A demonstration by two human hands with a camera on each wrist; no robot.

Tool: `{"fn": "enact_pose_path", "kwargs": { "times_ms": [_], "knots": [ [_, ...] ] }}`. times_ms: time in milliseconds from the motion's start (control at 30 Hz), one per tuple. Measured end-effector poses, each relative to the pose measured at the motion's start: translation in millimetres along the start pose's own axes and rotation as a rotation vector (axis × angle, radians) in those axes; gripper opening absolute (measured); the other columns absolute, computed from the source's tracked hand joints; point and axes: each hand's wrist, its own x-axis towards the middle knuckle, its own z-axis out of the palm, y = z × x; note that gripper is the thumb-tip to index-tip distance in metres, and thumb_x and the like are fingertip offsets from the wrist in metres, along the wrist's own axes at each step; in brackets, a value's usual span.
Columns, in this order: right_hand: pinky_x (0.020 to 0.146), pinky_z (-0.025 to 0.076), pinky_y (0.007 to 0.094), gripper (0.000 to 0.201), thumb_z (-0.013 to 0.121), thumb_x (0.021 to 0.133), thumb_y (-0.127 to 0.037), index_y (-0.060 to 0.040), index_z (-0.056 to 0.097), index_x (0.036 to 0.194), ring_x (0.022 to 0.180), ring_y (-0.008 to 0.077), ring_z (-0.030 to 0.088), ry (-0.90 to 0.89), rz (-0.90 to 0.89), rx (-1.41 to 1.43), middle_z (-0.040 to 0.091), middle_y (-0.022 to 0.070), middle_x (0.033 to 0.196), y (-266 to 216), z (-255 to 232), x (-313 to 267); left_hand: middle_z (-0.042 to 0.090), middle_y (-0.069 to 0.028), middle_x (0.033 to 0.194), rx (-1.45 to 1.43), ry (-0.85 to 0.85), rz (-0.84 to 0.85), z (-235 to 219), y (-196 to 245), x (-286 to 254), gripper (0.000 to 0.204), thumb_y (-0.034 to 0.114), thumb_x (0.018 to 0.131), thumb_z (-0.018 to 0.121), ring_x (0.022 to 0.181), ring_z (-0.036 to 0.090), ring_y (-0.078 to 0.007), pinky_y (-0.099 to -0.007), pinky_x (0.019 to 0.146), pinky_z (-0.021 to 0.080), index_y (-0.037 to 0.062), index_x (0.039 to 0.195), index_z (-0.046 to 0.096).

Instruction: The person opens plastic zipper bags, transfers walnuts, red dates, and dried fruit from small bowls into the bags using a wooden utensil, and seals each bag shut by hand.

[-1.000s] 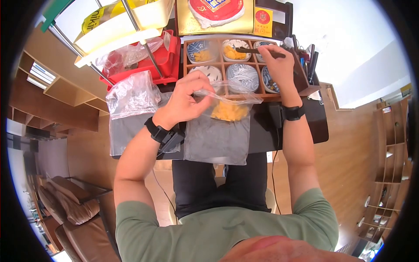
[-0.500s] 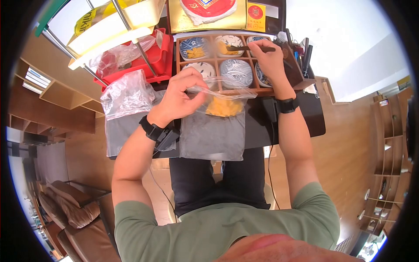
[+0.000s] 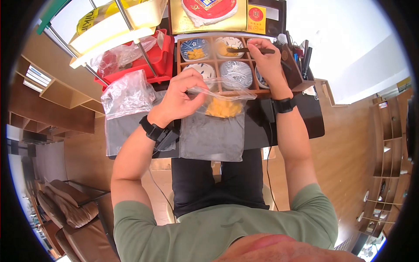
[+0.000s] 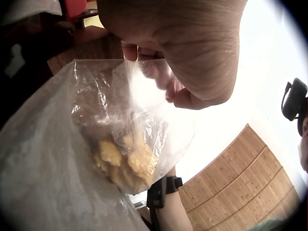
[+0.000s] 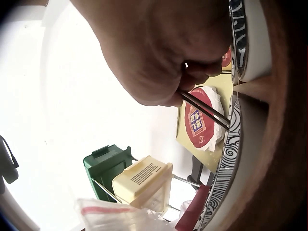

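My left hand [image 3: 185, 92] pinches the rim of a clear plastic bag [image 3: 211, 137]. Yellow chunks [image 3: 224, 108] lie in the bag, seen close up in the left wrist view as lumpy pieces [image 4: 142, 159]. My right hand [image 3: 267, 59] holds slim dark tongs [image 3: 245, 49], whose two arms show in the right wrist view. Their tips reach into a patterned bowl [image 3: 236, 41] with yellow pieces in it. That bowl sits in the top middle compartment of a wooden divided tray [image 3: 217, 66]. A blue bowl [image 3: 194, 43] beside it also holds yellow pieces.
A grey wave-patterned bowl [image 3: 236, 74] stands in the front row. Left of the tray are a red basket [image 3: 165, 61], cream rack bins [image 3: 118, 39] and another plastic bag [image 3: 128, 94]. A pen holder [image 3: 299, 72] stands at right; a red-labelled round package [image 3: 209, 8] lies behind.
The head view has shifted, so the tray and table appear farther left. My right wrist has drifted slightly left, with the tongs staying in the bowl. The left hand keeps its pinch on the bag.
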Motion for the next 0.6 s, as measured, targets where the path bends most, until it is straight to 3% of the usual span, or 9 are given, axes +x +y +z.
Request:
{"fn": "enact_pose_path", "kwargs": {
  "times_ms": [100,133,233,367,600],
  "knots": [
    [0.071,0.049,0.023,0.014,0.073,0.093,-0.015,-0.0037,0.075,0.101,0.077,0.0057,0.062,0.135,-0.104,-0.031,0.073,0.0012,0.086,-8.5,-1.4,3.3,0.063,-0.0074,0.094,-0.002,-0.003,-0.008,-0.5,2.1,-0.5,0.012,-0.003,0.082,0.072,0.087,0.061,-0.0196,-0.0292,0.08,0.049,0.0029,0.092,0.069],
    [0.073,0.049,0.0239,0.015,0.074,0.093,-0.014,-0.0033,0.074,0.103,0.081,0.0061,0.063,0.11,0.002,0.027,0.073,0.0015,0.09,-13.4,-5.7,1.6,0.063,-0.0074,0.094,-0.001,-0.002,-0.007,-0.4,2.4,-0.5,0.012,-0.003,0.082,0.072,0.087,0.061,-0.0196,-0.0292,0.08,0.049,0.0029,0.092,0.069],
    [0.074,0.05,0.0253,0.017,0.074,0.093,-0.015,-0.0033,0.074,0.104,0.082,0.0071,0.063,0.093,0.026,0.015,0.073,0.0016,0.091,-13.0,-8.8,2.1,0.063,-0.0074,0.094,-0.002,0.0,-0.014,-0.5,3.3,-0.2,0.012,-0.003,0.082,0.072,0.087,0.061,-0.0198,-0.0293,0.079,0.049,0.003,0.092,0.069],
    [0.075,0.05,0.0251,0.015,0.074,0.093,-0.015,-0.0035,0.074,0.103,0.081,0.0073,0.063,0.107,-0.05,0.045,0.073,0.0013,0.09,-2.9,-4.9,7.1,0.062,-0.0075,0.094,0.014,-0.011,-0.008,-1.5,3.8,-2.2,0.012,-0.003,0.082,0.072,0.087,0.061,-0.0202,-0.0294,0.078,0.049,0.0033,0.091,0.069],
    [0.074,0.053,0.0268,0.016,0.076,0.09,-0.017,-0.004,0.076,0.099,0.078,0.0095,0.067,0.124,-0.011,-0.03,0.074,0.0028,0.085,8.7,-4.4,6.3,0.063,-0.0081,0.093,-0.005,-0.008,-0.02,-0.5,3.5,0.5,0.012,-0.003,0.081,0.072,0.086,0.062,-0.0206,-0.03,0.076,0.049,0.0037,0.091,0.069]
  ]
}}
